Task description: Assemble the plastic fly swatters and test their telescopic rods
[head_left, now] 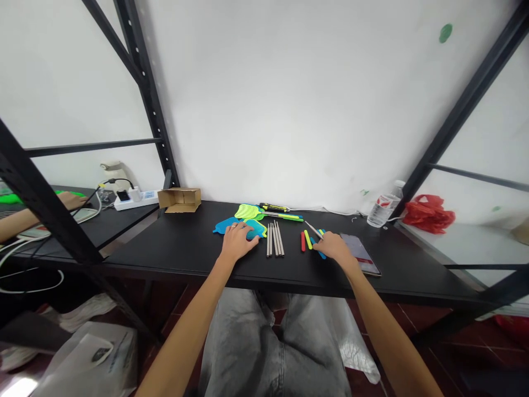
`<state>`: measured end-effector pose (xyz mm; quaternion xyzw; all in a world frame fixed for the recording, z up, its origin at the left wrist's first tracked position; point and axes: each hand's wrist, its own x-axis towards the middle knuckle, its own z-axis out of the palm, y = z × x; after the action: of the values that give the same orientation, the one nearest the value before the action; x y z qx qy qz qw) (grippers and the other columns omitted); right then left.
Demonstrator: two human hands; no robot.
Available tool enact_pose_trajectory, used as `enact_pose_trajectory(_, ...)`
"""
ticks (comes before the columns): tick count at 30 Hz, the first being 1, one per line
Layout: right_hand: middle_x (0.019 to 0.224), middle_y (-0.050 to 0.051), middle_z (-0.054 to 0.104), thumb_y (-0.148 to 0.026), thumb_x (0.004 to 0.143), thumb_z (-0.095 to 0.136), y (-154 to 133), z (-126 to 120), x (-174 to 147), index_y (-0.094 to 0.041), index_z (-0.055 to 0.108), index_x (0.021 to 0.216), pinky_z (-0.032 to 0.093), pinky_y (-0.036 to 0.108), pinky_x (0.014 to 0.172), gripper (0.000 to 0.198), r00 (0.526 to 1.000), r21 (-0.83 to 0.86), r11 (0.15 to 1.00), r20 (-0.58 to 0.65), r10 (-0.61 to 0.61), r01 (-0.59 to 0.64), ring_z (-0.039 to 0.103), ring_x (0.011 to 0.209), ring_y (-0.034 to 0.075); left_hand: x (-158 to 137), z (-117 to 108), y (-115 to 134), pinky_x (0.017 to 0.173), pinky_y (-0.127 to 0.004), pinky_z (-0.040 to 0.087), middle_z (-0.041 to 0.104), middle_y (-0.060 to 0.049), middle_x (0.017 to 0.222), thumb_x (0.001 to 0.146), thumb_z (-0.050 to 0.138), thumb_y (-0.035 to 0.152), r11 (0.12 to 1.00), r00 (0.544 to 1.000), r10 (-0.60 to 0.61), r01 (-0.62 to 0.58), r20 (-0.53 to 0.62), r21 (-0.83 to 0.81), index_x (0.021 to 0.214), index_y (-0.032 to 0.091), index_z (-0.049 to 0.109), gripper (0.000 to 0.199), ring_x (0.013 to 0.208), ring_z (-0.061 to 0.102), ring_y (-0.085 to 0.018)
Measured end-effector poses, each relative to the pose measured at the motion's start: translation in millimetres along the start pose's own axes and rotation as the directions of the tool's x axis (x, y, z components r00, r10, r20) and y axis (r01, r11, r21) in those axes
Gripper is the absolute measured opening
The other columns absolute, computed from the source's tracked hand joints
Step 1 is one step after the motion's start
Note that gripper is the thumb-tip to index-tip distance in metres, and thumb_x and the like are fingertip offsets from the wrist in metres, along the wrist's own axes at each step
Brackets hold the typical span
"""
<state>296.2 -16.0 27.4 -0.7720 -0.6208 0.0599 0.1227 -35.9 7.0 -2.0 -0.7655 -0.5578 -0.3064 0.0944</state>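
One hand, the left [238, 241], rests loosely open over blue swatter heads [223, 225]. Immediately right, nearest this hand, lie grey pencils [277, 240], long axes pointing away from the person. Past coloured sticks [308, 240], the right hand [333, 246] grips a pencil-like stick [313, 229].

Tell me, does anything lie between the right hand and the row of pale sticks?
Yes: a red stick and a yellow stick lie side by side between the right hand and the pale sticks, with a blue stick partly hidden by the hand.
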Motion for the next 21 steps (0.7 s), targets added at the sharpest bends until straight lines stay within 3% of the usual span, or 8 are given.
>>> enact_pose_trajectory(3, 0.071, 0.012, 0.069, -0.036, 0.073, 0.065, 0, -6, 9, -0.016, 0.067, 0.069, 0.041, 0.026, 0.059, 0.021, 0.997, 0.098, 0.995, -0.073, 0.004, 0.004, 0.069, 0.074, 0.025, 1, -1, -1, 0.094, -0.043, 0.041, 0.069, -0.009, 0.111, 0.086, 0.060, 0.046, 1.000, 1.000, -0.001, 0.001, -0.025, -0.014, 0.104, 0.025, 0.073, 0.031, 0.109, 0.058, -0.030)
enact_pose_trajectory(6, 0.058, 0.004, 0.060, -0.037, 0.073, 0.065, -11, -7, 16, -0.018, 0.063, 0.065, 0.037, 0.024, 0.054, 0.021, 0.989, 0.379, 0.920, -0.141, -0.053, 0.103, 0.061, 0.061, 0.018, 5, -2, 7, 0.095, -0.041, 0.041, 0.069, -0.008, 0.110, 0.089, 0.056, 0.041, 0.998, 0.997, 0.007, -0.011, -0.080, -0.060, 0.104, 0.024, 0.072, 0.028, 0.107, 0.058, -0.027)
enact_pose_trajectory(8, 0.050, -0.004, 0.047, -0.043, 0.075, 0.065, -30, -1, 18, -0.019, 0.059, 0.070, 0.029, 0.022, 0.044, 0.025, 0.989, 0.690, 0.709, -0.114, -0.089, 0.144, 0.046, 0.045, 0.011, 10, -2, 21, 0.095, -0.039, 0.040, 0.069, -0.007, 0.109, 0.092, 0.053, 0.038, 0.993, 0.992, 0.027, -0.041, -0.120, -0.112, 0.105, 0.024, 0.071, 0.027, 0.107, 0.059, -0.025)
enact_pose_trajectory(10, 0.047, -0.010, 0.033, -0.047, 0.074, 0.067, -55, 11, 18, -0.021, 0.053, 0.075, 0.018, 0.020, 0.037, 0.030, 0.992, 0.917, 0.386, -0.054, -0.118, 0.096, 0.028, 0.037, 0.007, 16, 0, 41, 0.096, -0.039, 0.040, 0.069, -0.007, 0.108, 0.093, 0.051, 0.039, 0.982, 0.987, 0.062, -0.087, -0.146, -0.168, 0.110, 0.024, 0.069, 0.029, 0.107, 0.059, -0.024)
enact_pose_trajectory(11, 0.047, -0.012, 0.030, -0.047, 0.071, 0.070, -68, 17, 17, -0.021, 0.051, 0.075, 0.015, 0.019, 0.036, 0.032, 0.989, 0.965, 0.253, -0.033, -0.145, 0.069, 0.023, 0.037, 0.005, 19, 2, 50, 0.097, -0.039, 0.040, 0.069, -0.007, 0.107, 0.093, 0.052, 0.042, 0.975, 0.987, 0.086, -0.112, -0.139, -0.193, 0.114, 0.023, 0.067, 0.032, 0.106, 0.060, -0.024)
enact_pose_trajectory(13, 0.047, -0.013, 0.028, -0.046, 0.068, 0.075, -91, 29, 15, -0.021, 0.050, 0.075, 0.012, 0.018, 0.034, 0.036, 0.983, 0.994, 0.106, 0.002, -0.181, 0.017, 0.019, 0.036, 0.004, 23, 8, 65, 0.096, -0.039, 0.041, 0.070, -0.007, 0.107, 0.091, 0.055, 0.047, 0.960, 0.985, 0.129, -0.152, -0.112, -0.234, 0.126, 0.022, 0.061, 0.043, 0.106, 0.060, -0.025)
enact_pose_trajectory(17, 0.048, -0.012, 0.032, -0.045, 0.065, 0.080, -112, 42, 10, -0.021, 0.050, 0.072, 0.012, 0.016, 0.033, 0.040, 0.960, 0.998, 0.057, 0.018, -0.280, -0.002, 0.020, 0.036, 0.002, 26, 18, 68, 0.096, -0.039, 0.043, 0.067, -0.008, 0.121, 0.094, 0.053, 0.042, 0.941, 0.981, 0.176, -0.192, -0.082, -0.278, 0.138, 0.023, 0.051, 0.048, 0.109, 0.060, -0.025)
enact_pose_trajectory(21, 0.049, -0.013, 0.026, -0.048, 0.066, 0.079, -109, 45, 9, -0.020, 0.051, 0.071, 0.011, 0.016, 0.035, 0.040, 0.945, 0.999, 0.032, 0.021, -0.327, -0.011, 0.017, 0.038, 0.002, 24, 18, 56, 0.096, -0.037, 0.044, 0.067, -0.007, 0.124, 0.099, 0.040, 0.032, 0.926, 0.984, 0.157, -0.177, -0.088, -0.333, 0.130, 0.024, 0.057, 0.036, 0.111, 0.061, -0.023)
